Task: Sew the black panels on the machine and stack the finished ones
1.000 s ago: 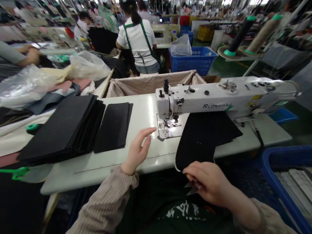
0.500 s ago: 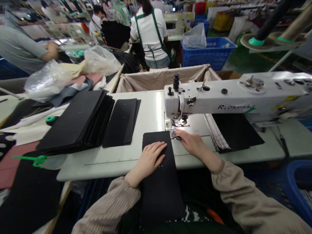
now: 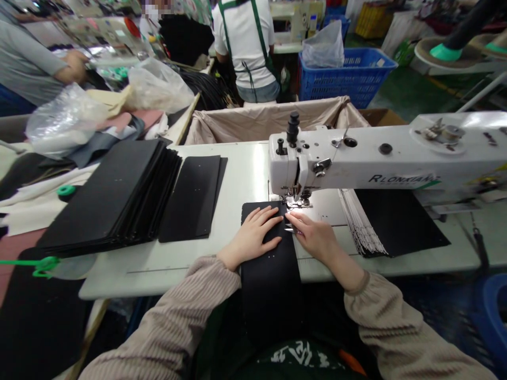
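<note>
A black flat panel [image 3: 271, 285] lies on the sewing table, its far end beside the presser foot [image 3: 298, 201] and its near end hanging over the front edge towards my lap. My left hand [image 3: 255, 235] rests flat on the panel with its fingers spread. At the panel's right edge, just in front of the presser foot, my right hand [image 3: 317, 240] is closed around small thread snips [image 3: 290, 229], whose pointed blades stick out to the left. The white sewing machine [image 3: 356, 158] reaches in from the right, above the panel's far end.
To the left are a tall stack of black panels [image 3: 106, 195] and a smaller pile [image 3: 192, 198]. Panels with white edges [image 3: 400, 221] lie under the machine arm. A cloth-lined bin [image 3: 237, 126] stands behind the table; a co-worker [image 3: 249, 53] is beyond it.
The panel has moved forward and slightly right, with my left hand on it. My right hand has drawn back a little from the presser foot, and the snip blades now show. The view has shifted.
</note>
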Demonstrator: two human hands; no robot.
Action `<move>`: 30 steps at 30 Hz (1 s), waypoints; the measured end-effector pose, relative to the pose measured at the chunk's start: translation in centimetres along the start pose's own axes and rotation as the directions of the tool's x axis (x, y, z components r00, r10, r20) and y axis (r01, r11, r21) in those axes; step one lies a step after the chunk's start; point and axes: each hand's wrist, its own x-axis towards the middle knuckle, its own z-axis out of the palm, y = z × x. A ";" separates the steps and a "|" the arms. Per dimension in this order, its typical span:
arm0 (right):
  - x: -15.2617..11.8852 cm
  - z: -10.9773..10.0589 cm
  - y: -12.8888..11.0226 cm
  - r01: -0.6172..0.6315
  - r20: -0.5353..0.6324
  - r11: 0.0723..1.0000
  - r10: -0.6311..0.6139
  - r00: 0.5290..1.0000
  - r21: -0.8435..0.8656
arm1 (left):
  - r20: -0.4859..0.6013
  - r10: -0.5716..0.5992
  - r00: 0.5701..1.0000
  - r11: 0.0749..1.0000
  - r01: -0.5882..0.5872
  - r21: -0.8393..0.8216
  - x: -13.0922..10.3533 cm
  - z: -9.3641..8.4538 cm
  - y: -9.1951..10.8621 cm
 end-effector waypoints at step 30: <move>0.1 0.1 0.0 0.000 0.029 0.999 0.001 1.000 -0.032 | 0.065 0.020 0.998 1.000 -0.019 -0.014 0.5 -0.5 -0.8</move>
